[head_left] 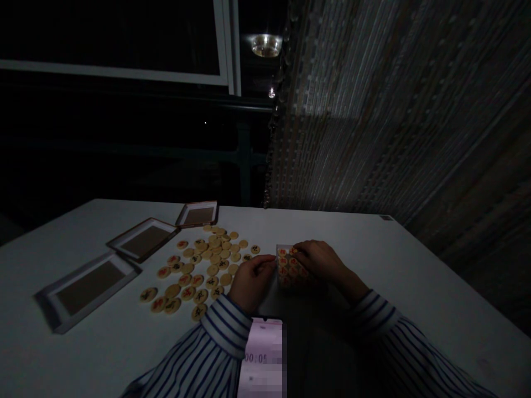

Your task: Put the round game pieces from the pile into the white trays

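A small box (pixel 284 249) in front of me holds several round pieces (pixel 292 261) with red characters, set in rows. My left hand (pixel 252 283) touches the box's left edge with its fingers curled; whether it grips the edge is hard to see. Over the box's right side lies my right hand (pixel 321 261), its fingertips at a piece in the back row. Many loose round wooden pieces (pixel 214 250) are spread on the white table (pixel 398 276) to the left, some with red or black characters and some blank side up.
Three shallow open trays (pixel 89 287) lie at the left in a diagonal line. A phone (pixel 262 359) showing a timer is near my left forearm. Behind the table hang bead curtains (pixel 344 121) beside a dark window.
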`<state>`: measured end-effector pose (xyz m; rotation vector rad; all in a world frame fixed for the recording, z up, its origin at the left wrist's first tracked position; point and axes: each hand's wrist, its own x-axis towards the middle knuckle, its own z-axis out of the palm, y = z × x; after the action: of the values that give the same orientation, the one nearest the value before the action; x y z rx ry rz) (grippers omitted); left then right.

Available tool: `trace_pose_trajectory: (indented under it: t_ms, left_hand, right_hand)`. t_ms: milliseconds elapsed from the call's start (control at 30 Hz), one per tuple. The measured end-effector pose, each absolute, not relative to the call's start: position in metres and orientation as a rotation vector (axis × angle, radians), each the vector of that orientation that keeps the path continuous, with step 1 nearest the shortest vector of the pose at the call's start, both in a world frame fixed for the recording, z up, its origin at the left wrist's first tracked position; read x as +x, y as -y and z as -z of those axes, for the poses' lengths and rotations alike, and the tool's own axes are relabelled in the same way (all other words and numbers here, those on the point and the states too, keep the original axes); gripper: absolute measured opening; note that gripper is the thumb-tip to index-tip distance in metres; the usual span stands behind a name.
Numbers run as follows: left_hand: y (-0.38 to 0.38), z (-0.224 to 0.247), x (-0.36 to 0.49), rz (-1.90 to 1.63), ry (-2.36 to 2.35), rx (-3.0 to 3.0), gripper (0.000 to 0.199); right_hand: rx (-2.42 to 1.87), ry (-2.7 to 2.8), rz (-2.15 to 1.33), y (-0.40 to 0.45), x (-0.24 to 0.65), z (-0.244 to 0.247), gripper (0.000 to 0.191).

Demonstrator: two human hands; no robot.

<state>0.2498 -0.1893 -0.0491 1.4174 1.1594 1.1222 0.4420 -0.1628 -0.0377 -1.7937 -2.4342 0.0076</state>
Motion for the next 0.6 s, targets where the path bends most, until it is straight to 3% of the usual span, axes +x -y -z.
trace_pose_trajectory:
  t_ms: [600]
  left_hand:
    - [0.1902,0.0476,0.2480,-1.114,-1.145,1.463,0.023]
  right_hand:
    - [-1.816,2.484,-0.003,0.1635,0.4418,0.0330,0.032]
